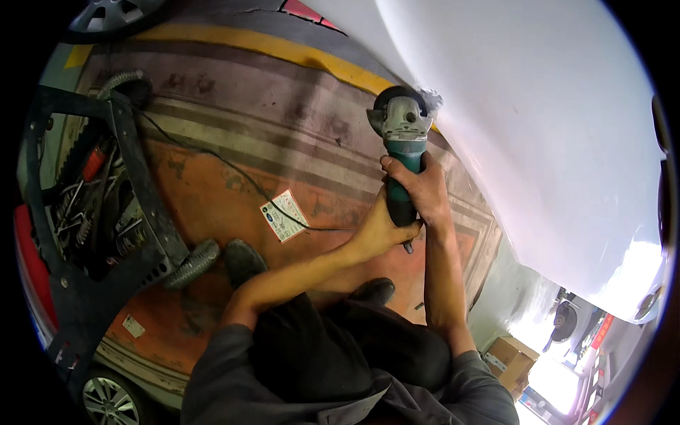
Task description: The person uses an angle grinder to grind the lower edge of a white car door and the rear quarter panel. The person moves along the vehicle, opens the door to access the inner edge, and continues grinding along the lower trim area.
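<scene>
Angle grinder (pixel 406 149) at edge of white panel (pixel 510 127), contact unclear; right grip (pixel 426 190) clamped on its body, left grip (pixel 383 228) wrapped round rear end. Best: firm hold, light pressure, cord (pixel 333 229) clear of disc.

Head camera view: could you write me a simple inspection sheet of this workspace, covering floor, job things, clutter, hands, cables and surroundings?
Surface: striped brown-and-orange floor covering, darkly stained.
Job's things: green angle grinder, its disc beside a rough patch on the white panel; contact unclear.
Clutter: black frame with tools jumbled inside; printed card on the floor.
Hands: left hand grips the grinder's rear, right hand its body.
Cables: dark cord crosses the card; its grinder end is hidden.
Surroundings: silver-spoked wheel, cardboard box.
</scene>
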Available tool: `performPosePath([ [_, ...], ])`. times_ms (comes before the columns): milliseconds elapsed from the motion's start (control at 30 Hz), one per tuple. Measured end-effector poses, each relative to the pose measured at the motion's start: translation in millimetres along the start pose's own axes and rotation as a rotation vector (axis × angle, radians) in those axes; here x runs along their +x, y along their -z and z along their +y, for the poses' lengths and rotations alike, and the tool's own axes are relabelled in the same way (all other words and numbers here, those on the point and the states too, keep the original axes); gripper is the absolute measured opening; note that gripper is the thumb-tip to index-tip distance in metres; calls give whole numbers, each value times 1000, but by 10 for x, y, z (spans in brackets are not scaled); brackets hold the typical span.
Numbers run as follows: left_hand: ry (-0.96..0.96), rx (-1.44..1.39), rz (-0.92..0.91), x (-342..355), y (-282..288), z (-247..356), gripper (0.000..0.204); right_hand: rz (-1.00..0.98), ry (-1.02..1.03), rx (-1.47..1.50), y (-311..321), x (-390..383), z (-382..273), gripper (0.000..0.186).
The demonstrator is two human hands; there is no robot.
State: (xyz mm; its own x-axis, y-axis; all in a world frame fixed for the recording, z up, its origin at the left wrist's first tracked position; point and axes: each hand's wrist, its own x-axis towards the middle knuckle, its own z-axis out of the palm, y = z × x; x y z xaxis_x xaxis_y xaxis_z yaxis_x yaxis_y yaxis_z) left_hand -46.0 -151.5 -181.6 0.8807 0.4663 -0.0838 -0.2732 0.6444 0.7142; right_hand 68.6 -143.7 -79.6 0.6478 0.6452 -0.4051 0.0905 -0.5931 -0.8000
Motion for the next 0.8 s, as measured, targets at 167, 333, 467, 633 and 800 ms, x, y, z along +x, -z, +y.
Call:
performPosePath([
  [167,71,-68,-7,-41,-44,134,81,5,69,8,-14,-57,-49,55],
  [333,5,10,38,-18,27,16,76,0,-33,-25,-56,45,21,53],
  [467,-55,18,39,-43,1,-3,74,35,30,-79,-34,-23,23,55],
  [633,35,28,5,-22,43,3,73,-11,-37,3,-39,39,58,59],
  [800,-12,-13,24,-21,57,-37,73,11,32,-27,-65,50,64,60],
])
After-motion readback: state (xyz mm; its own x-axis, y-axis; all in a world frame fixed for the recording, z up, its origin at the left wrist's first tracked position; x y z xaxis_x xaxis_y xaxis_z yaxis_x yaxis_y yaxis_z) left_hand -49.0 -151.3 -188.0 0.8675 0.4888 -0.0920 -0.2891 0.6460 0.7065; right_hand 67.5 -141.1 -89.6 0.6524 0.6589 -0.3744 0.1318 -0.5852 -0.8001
